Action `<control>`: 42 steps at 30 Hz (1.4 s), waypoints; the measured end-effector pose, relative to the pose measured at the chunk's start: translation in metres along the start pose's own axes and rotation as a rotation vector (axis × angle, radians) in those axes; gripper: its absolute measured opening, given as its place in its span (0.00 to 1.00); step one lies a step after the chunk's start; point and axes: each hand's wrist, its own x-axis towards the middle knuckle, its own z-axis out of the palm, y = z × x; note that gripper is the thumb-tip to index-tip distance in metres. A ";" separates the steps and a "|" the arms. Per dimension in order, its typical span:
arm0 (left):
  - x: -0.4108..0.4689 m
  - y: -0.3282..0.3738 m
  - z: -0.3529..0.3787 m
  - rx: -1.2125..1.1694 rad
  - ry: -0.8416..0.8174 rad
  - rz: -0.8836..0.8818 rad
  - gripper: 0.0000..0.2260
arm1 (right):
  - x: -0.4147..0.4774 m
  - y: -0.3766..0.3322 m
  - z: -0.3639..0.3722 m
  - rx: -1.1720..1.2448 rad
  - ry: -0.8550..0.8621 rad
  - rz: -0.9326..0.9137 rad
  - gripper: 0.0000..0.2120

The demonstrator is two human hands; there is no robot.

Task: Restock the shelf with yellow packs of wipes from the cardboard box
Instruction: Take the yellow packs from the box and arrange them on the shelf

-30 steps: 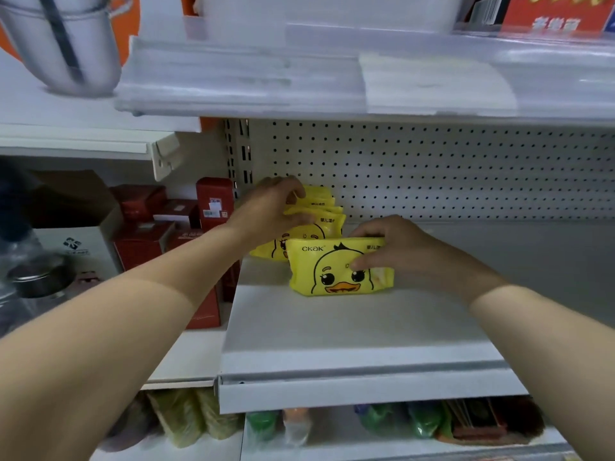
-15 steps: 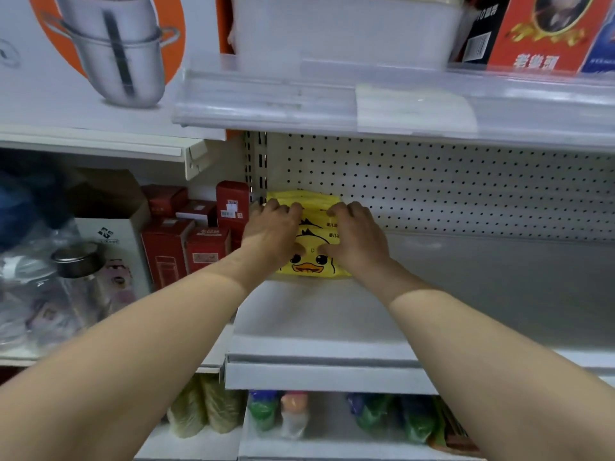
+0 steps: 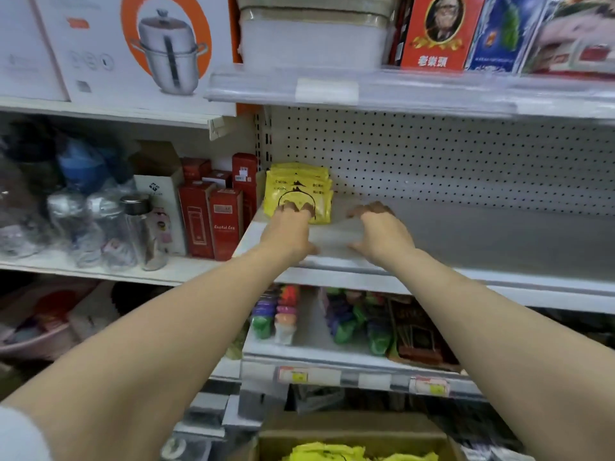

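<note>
Item: row of yellow plastic wipe packs [image 3: 299,189], which I am seeing standing upright at the left rear corner of the grey metal shelf [image 3: 466,241], against the white pegboard [image 3: 432,161]. My left hand [image 3: 289,231] is touching the front pack with loose fingertips, gripping nothing. My right hand [image 3: 379,232] is hovering beside it, relaxed and empty. Below, a brown cardboard box [image 3: 352,434] is holding more yellow packs [image 3: 359,453].

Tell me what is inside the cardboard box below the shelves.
Yellow packs of wipes lie in the cardboard box, heaped near its top. Anything beneath them is covered, and the picture's edge cuts off the box's near part.
</note>
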 end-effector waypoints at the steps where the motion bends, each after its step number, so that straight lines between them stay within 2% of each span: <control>1: -0.016 0.005 0.004 -0.024 -0.012 -0.006 0.33 | -0.017 0.003 0.002 -0.007 -0.005 -0.021 0.29; 8: -0.129 0.032 0.047 -0.033 -0.113 -0.022 0.27 | -0.126 0.026 0.026 -0.014 -0.158 -0.123 0.30; 14: -0.202 0.039 0.105 -0.038 -0.271 -0.062 0.33 | -0.199 0.042 0.071 -0.031 -0.317 -0.108 0.29; 19: -0.242 0.030 0.156 -0.047 -0.368 -0.075 0.30 | -0.236 0.048 0.118 -0.023 -0.457 -0.067 0.28; 22: -0.263 0.020 0.185 -0.060 -0.470 -0.114 0.32 | -0.252 0.053 0.146 -0.017 -0.530 -0.039 0.28; 30: -0.302 -0.020 0.261 -0.073 -0.716 -0.208 0.34 | -0.288 0.055 0.241 0.030 -0.767 0.038 0.29; 42: -0.300 -0.074 0.333 -0.204 -0.865 -0.207 0.23 | -0.291 0.030 0.340 0.059 -0.952 0.062 0.26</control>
